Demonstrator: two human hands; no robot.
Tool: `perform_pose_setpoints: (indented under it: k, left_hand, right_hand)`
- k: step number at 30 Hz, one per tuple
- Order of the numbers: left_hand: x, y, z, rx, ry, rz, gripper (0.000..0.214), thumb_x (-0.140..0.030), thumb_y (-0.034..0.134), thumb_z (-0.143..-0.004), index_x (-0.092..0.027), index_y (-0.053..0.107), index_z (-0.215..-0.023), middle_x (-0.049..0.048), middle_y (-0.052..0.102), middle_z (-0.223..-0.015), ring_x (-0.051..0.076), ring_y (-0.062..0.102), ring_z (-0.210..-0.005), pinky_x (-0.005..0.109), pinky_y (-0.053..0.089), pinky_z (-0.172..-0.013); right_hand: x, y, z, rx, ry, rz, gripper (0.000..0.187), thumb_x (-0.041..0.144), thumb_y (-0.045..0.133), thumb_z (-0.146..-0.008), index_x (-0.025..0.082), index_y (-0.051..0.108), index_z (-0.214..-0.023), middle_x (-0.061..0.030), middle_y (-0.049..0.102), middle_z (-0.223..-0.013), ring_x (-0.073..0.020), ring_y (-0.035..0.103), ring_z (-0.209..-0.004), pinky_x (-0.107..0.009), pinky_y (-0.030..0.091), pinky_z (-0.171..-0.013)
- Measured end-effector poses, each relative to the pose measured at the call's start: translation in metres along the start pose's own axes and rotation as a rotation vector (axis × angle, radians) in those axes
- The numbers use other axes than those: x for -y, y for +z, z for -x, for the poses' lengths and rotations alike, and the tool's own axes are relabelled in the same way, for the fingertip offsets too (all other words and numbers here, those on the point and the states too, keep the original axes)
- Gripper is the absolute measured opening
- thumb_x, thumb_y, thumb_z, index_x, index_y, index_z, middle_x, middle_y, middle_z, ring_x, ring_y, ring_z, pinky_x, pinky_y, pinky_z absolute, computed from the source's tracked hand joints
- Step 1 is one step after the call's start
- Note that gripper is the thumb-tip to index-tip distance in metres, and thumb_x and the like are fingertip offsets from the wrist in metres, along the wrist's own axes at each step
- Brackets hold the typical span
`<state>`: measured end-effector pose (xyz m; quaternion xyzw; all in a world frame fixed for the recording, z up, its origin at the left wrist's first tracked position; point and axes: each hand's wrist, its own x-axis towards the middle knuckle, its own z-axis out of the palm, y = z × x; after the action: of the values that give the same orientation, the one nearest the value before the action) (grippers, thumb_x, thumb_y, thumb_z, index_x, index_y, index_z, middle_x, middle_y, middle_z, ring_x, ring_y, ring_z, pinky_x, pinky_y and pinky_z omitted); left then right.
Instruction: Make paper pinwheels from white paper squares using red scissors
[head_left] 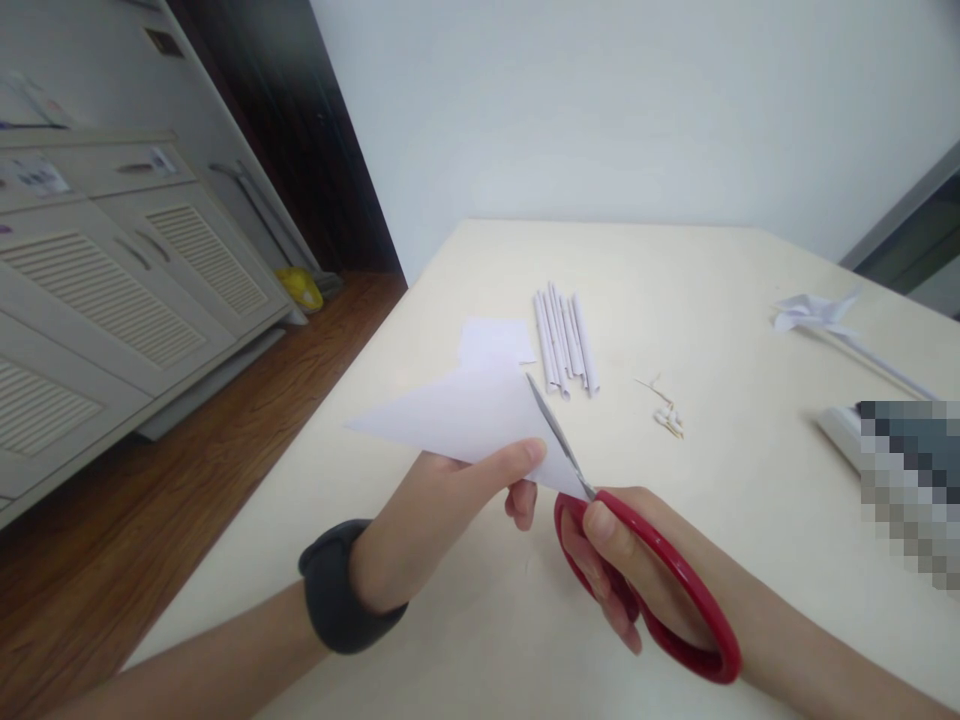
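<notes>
Above a broad cream tabletop [675, 270], pinching a pointed white paper sheet [465, 410] in the left hand [454, 490], under the thumb; clutching red-handled steel scissors [651, 532] in the right hand [649, 575], along the sheet's right edge, near slim white rolled-paper tubes [566, 340].

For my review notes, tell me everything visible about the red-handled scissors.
The scissors have glossy red looped handles, apparently plastic, and a slim grey blade that looks metal. Held in the right hand above the table, they point forward and leftward. The visible blade runs along an edge of the white paper; the other cannot be made out, so how far they open is unclear.
</notes>
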<state>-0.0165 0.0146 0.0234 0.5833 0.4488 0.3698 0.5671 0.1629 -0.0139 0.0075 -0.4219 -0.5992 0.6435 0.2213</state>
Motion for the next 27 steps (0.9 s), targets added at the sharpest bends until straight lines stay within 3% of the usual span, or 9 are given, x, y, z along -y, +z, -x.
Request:
perform_pose_setpoints:
  k: [12,19,22,26,27]
  left_hand:
    - [0.002,-0.001,-0.001,0.033,0.003,-0.025,0.040,-0.033,0.047,-0.086,-0.018,0.046,-0.049,-0.0026,0.048,-0.049,0.013,0.049,-0.057,0.027,0.039,-0.068]
    - [0.004,0.000,-0.003,0.042,-0.009,0.068,0.034,-0.033,0.051,-0.084,-0.017,0.052,-0.055,-0.0018,0.051,-0.053,0.012,0.047,-0.056,0.027,0.040,-0.058]
    - [0.002,0.001,-0.005,0.017,0.023,0.208,0.022,-0.030,0.053,-0.083,-0.017,0.057,-0.065,-0.0004,0.057,-0.064,0.014,0.050,-0.059,0.028,0.042,-0.057]
    - [-0.004,-0.004,-0.009,-0.129,0.109,0.379,0.016,-0.023,0.049,-0.085,-0.016,0.062,-0.080,0.0028,0.064,-0.087,0.018,0.057,-0.080,0.029,0.045,-0.072]
    - [-0.006,-0.005,-0.010,-0.113,0.111,0.403,0.018,-0.022,0.047,-0.086,-0.016,0.063,-0.081,0.0038,0.064,-0.091,0.019,0.056,-0.086,0.029,0.044,-0.075]
  right_hand:
    - [-0.007,-0.001,0.000,0.028,-0.051,0.017,0.045,0.048,0.031,-0.091,0.018,0.044,-0.060,0.0045,0.047,-0.040,-0.0083,0.043,-0.036,-0.021,0.034,-0.046]
    - [-0.003,-0.007,-0.001,-0.032,-0.021,0.082,0.046,0.053,0.032,-0.088,0.018,0.042,-0.059,0.0048,0.046,-0.041,-0.0084,0.042,-0.035,-0.021,0.034,-0.044]
    - [0.004,-0.015,0.001,-0.070,-0.035,0.159,0.045,0.051,0.036,-0.088,0.018,0.040,-0.057,0.0044,0.046,-0.041,-0.0092,0.044,-0.041,-0.022,0.037,-0.049]
    - [0.014,-0.037,0.008,-0.011,-0.010,0.269,0.037,0.044,0.048,-0.085,0.017,0.042,-0.060,0.0050,0.046,-0.047,-0.0071,0.043,-0.042,-0.017,0.031,-0.042]
    - [0.015,-0.043,0.010,-0.008,-0.010,0.307,0.036,0.042,0.049,-0.085,0.017,0.042,-0.060,0.0050,0.047,-0.048,-0.0066,0.043,-0.042,-0.017,0.030,-0.041]
